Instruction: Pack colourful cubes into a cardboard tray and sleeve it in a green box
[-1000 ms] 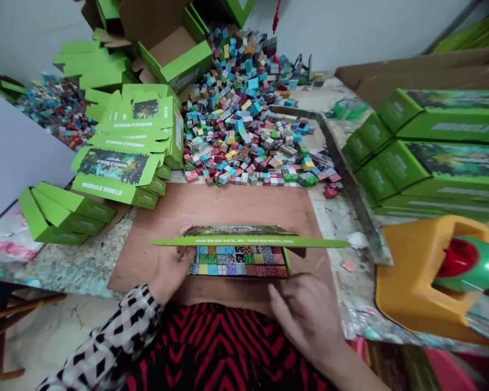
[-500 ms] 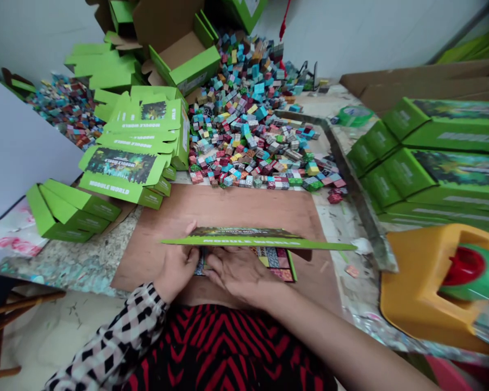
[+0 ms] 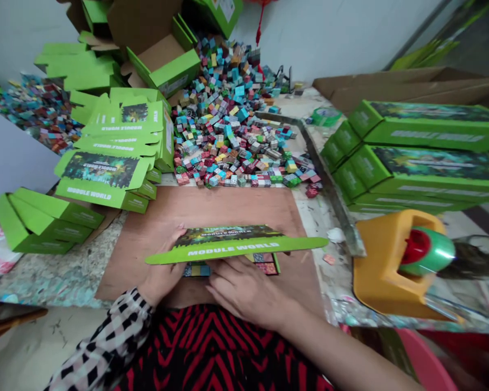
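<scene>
A green MODULE WORLD box [image 3: 224,234] lies on the brown board [image 3: 236,203], its printed lid half folded over toward me. Rows of small patterned blocks [image 3: 268,262] show in the box beneath the lid's front flap. My left hand [image 3: 163,279] is closed around the box's left end, fingertips behind the lid, thumb hidden below the flap. With fingers stretched out, my right hand [image 3: 244,285] lies over the blocks at the front of the box. The flap covers some of its fingertips.
Loose patterned blocks [image 3: 232,141] are heaped behind the board. Unfolded green boxes [image 3: 101,171] lie left. Closed green boxes [image 3: 436,163] are stacked right, beyond a metal strip [image 3: 330,190]. A yellow tape dispenser [image 3: 375,271] stands at the front right.
The lid has tipped farther toward me, and its flap now hangs lower over my right fingers. My left hand remains at the box's left end. The camera view has turned right.
</scene>
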A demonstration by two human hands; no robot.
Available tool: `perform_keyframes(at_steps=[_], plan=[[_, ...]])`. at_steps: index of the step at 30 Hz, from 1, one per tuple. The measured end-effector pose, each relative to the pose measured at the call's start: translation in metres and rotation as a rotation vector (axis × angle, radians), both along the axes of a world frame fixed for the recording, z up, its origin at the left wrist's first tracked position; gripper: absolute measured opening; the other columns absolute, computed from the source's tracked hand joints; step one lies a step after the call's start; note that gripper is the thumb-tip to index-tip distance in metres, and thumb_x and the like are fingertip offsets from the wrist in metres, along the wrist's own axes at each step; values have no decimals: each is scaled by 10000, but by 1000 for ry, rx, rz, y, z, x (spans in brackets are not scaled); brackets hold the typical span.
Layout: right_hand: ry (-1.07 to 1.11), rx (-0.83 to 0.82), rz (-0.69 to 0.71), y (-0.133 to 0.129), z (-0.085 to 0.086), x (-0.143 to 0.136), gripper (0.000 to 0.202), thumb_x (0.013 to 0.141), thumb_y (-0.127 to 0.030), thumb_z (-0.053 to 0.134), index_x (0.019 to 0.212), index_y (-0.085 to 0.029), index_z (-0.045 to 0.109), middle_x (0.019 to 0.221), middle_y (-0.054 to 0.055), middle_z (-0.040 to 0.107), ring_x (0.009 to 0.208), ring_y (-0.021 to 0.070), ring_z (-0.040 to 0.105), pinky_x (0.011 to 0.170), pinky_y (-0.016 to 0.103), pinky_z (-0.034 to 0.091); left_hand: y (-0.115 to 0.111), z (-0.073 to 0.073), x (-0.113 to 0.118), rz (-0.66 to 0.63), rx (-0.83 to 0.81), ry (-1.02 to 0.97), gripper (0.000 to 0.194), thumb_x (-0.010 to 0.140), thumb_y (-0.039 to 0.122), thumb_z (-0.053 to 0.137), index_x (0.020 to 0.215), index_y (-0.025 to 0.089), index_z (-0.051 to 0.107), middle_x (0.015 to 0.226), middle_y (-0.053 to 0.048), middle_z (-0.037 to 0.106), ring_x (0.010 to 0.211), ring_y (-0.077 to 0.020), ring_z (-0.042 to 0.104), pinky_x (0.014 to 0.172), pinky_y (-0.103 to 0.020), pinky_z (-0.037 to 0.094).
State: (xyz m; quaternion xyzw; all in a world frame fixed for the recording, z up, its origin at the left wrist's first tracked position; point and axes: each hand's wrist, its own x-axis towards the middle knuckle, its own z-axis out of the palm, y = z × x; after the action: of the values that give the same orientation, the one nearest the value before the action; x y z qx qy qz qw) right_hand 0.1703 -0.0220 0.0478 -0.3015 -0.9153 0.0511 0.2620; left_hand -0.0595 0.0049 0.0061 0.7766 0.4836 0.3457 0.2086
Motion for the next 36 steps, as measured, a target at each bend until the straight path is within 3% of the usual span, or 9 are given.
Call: perform_keyframes(at_steps=[2, 5, 7, 9, 12, 16, 23, 32, 36], plan=[[112, 54, -50, -15, -3, 28, 116, 859, -150, 548, 750, -187, 538, 793, 40, 627, 720, 157, 537, 652, 298, 445, 0, 2, 1, -7, -29, -16, 478, 877, 155, 471, 1340, 214, 364, 1414, -125, 412, 1327, -236, 383, 1099, -471, 345], [308, -44, -353, -27, -16, 67, 162, 833, -113, 572, 746, -207, 473, 650, -15, 497, 606, 130, 469, 567, 276, 407, 0, 4, 3, -35, -103, -67, 507, 868, 189, 511, 1344, 225, 339, 1429, -123, 387, 1339, -242, 363, 1108, -476, 329], [456, -185, -605, -24, -25, 83, 209, 798, -255, 658, 913, -218, 487, 789, 4, 520, 686, 148, 525, 611, 303, 462, 0, 6, 3, -34, -159, -98, 536, 859, 226, 544, 1349, 232, 328, 1411, -117, 403, 1324, -243, 385, 1105, -472, 335], [525, -359, -703, -15, -27, 92, 630, 690, -430, 746, 1185, -230, 412, 1062, 73, 526, 909, 212, 575, 748, 388, 514, 1, 10, 3, -19, -195, -107, 579, 841, 270, 579, 1360, 230, 323, 1389, -116, 420, 1303, -255, 410, 1095, -480, 347], [387, -532, -528, 0, -22, 97, 962, 624, -472, 776, 1392, -246, 243, 1361, 132, 392, 1272, 312, 391, 1023, 530, 370, 2, 19, 0, -69, -205, -45, 806, 744, 353, 701, 1407, 217, 264, 1400, -144, 390, 1309, -310, 387, 1087, -532, 334], [163, -453, -302, 10, -17, 106, 855, 719, -322, 715, 1427, -242, 241, 1435, 125, 370, 1360, 304, 279, 1093, 543, 279, 3, 26, -11, -219, -144, 90, 1097, 594, 447, 814, 1450, 228, 164, 1498, -185, 213, 1376, -371, 239, 1087, -582, 289], [66, -326, -142, 11, -38, 127, 508, 920, -213, 444, 1403, -324, 328, 1451, 55, 399, 1384, 231, 249, 1091, 565, 258, 2, 6, -34, -348, 22, 290, 641, 901, 335, 509, 1460, 282, 200, 1483, -128, 321, 1336, -274, 359, 1067, -451, 364], [183, -559, -218, -6, -58, 126, 489, 953, -282, 412, 1419, -392, 311, 1512, 17, 267, 1373, 211, 270, 1120, 549, 210, -17, -3, -34, -319, 71, 370, 575, 954, 291, 379, 1482, 236, 159, 1501, -117, 295, 1317, -230, 403, 1077, -360, 383], [217, -507, -260, -13, -66, 121, 493, 961, -287, 386, 1430, -395, 283, 1511, 22, 268, 1361, 218, 299, 1113, 553, 231, -14, -3, -36, -300, 58, 369, 570, 948, 273, 399, 1476, 237, 188, 1487, -116, 324, 1301, -233, 425, 1058, -364, 407]])
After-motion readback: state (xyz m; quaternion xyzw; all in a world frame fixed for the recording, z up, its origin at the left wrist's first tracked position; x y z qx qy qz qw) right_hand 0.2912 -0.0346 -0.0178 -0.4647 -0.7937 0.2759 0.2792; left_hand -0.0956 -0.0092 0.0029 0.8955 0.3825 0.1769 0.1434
